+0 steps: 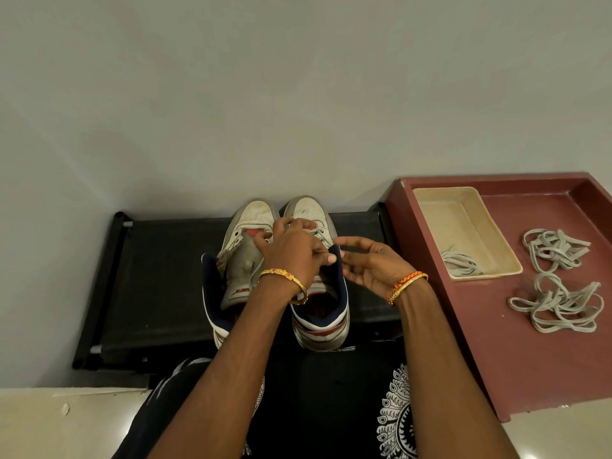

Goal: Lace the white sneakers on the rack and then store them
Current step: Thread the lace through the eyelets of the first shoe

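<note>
Left hand (291, 250) curls over the right sneaker (318, 276), grip unclear; right hand (367, 263) relaxed open. Spare laces (556, 248) on maroon tray (463, 342). Tongue logo unreadable.

Sneakers (255, 223) – scuffed white leather look; rack (159, 276) – matt black fabric; floor (49, 425) – glossy.

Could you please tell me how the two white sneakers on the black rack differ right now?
The right sneaker already has lace through its front eyelets; the left sneaker shows none, its tongue bare. The left hand works at the right sneaker's laces; the left sneaker lies untouched. Both stand side by side, toes to the wall.
</note>
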Tool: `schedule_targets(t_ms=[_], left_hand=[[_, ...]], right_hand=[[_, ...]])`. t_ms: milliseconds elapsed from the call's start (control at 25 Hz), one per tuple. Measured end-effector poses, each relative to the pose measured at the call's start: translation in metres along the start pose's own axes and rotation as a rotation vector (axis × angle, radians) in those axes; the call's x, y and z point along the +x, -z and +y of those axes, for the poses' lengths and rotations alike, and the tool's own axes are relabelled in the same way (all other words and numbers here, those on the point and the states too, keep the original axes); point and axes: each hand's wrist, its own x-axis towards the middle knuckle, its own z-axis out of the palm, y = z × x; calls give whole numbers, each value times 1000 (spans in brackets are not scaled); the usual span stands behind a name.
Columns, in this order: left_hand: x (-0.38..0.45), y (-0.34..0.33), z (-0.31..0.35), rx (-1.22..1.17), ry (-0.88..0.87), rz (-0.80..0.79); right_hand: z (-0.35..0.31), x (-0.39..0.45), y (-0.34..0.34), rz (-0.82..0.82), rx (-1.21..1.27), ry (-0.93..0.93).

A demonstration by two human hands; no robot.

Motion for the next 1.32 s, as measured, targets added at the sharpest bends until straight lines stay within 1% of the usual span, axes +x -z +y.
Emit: schedule_targets(t_ms=[80,200,280,360,480,520,560,600,640,680,720,760,800,840,880,920,960,1000,1040,1080,1120,1240,1320], left_hand=[[1,-1,0,-40,28,12],[-3,0,-7,-74,61,79],[-8,-3,-19,-151,88,132],[-13,-4,-31,-325,133,160],[-21,1,-36,-568,207,43],[-24,2,-35,-572,210,4],[-27,2,-34,-521,190,9],[-30,1,-33,-441,165,38],[-33,1,-29,-364,144,80],[-35,0,-27,-322,140,110],[-38,1,-24,-312,144,131],[-38,1,-24,-321,155,147],[-38,1,-25,-315,150,155],[-37,2,-27,-282,139,164],[-35,2,-31,-239,132,168],[-33,2,-35,-211,134,180],[-32,2,-38,-196,149,183],[-31,0,-40,-185,160,187],[-31,0,-39,-182,175,189],[-31,0,-38,-195,183,207],[-32,1,-36,-240,202,248],[-33,11,-32,-504,306,453],[-37,15,-27,-677,326,511]], right_hand=[[-2,0,-2,67,5,24],[-9,-5,0,314,99,128],[-16,-14,9,465,196,260],[-28,-32,12,567,252,454],[-52,-68,1,608,241,798],[-59,-80,-5,591,264,902],[-65,-88,-10,562,300,983],[-68,-94,-17,532,325,1040],[-68,-96,-23,541,300,1072],[-64,-94,-25,604,191,1075],[-54,-87,-24,701,-6,1037],[-41,-76,-21,777,-251,946],[-26,-64,-16,790,-490,814],[-11,-51,-11,732,-685,672],[1,-41,-9,633,-826,531],[11,-33,-9,516,-912,404],[16,-26,-11,408,-936,311],[19,-23,-15,344,-925,272],[18,-21,-17,332,-901,277],[18,-20,-18,362,-873,302],[16,-22,-16,426,-847,329],[11,-32,-8,690,-794,450],[9,-36,-7,775,-741,591]])
